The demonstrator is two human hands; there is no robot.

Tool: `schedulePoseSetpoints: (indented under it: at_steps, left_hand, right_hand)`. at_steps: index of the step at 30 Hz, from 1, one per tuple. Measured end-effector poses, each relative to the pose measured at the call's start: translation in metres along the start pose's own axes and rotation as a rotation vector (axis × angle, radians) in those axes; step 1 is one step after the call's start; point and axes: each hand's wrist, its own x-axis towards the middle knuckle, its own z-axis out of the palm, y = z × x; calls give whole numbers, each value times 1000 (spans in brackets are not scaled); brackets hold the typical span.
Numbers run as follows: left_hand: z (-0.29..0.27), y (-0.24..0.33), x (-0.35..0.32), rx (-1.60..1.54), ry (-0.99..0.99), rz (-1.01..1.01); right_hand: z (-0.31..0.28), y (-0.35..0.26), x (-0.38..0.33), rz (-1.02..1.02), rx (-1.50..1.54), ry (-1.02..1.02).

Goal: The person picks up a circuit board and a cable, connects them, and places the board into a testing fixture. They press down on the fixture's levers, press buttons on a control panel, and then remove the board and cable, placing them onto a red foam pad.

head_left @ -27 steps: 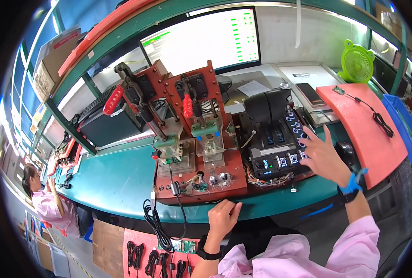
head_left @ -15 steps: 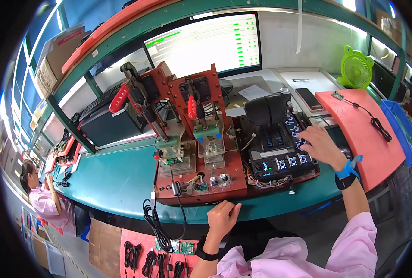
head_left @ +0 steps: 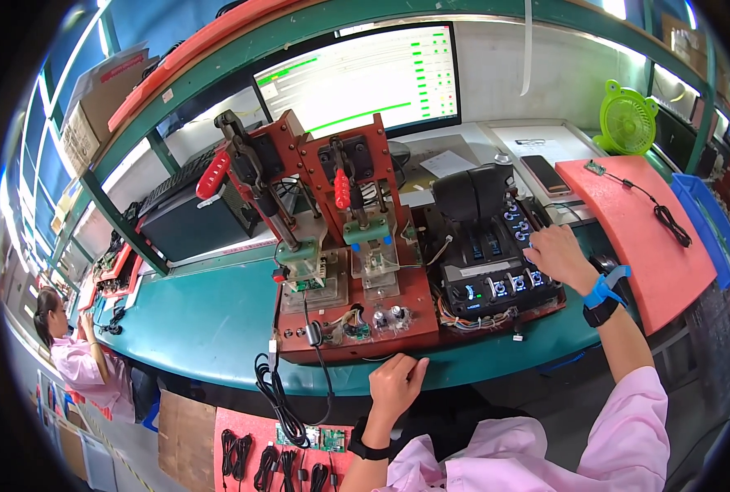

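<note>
My right hand (head_left: 560, 257) reaches over the right side of a black throttle-style control unit (head_left: 484, 271). Its fingers are curled together, with the fingertips at a small knob in the right-hand column; they mostly hide that knob. Lit knobs (head_left: 517, 284) line the front of the unit, and a wide black lever (head_left: 472, 195) stands at its back. By the bench's front edge my left hand (head_left: 395, 385) is curled closed with nothing visible in it. Left of the unit stands a red test fixture (head_left: 357, 324) with two red-handled toggle clamps (head_left: 342, 189) and a circuit board (head_left: 306, 284).
Behind the fixture is a lit monitor (head_left: 365, 82). To the right lie a phone (head_left: 544, 175), a pink foam mat (head_left: 644, 238) with a cabled board, a blue tray (head_left: 709, 230) and a green fan (head_left: 627, 119). Cables (head_left: 276, 402) hang in front. A co-worker (head_left: 90, 361) sits at far left.
My right hand's spread fingers have drawn together at the knob, and the wrist has shifted slightly toward me. A long green bar has appeared on the monitor. My left hand stays put.
</note>
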Motion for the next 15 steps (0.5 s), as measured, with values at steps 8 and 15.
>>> schedulePoseSetpoints:
  at_steps: [8, 15]
  left_hand:
    - [-1, 0, 1, -58, 43, -9]
    - [0, -4, -2, -51, 50, -50]
  right_hand:
    - [-9, 13, -7, -217, 152, 184]
    - [3, 18, 8, -168, 78, 282]
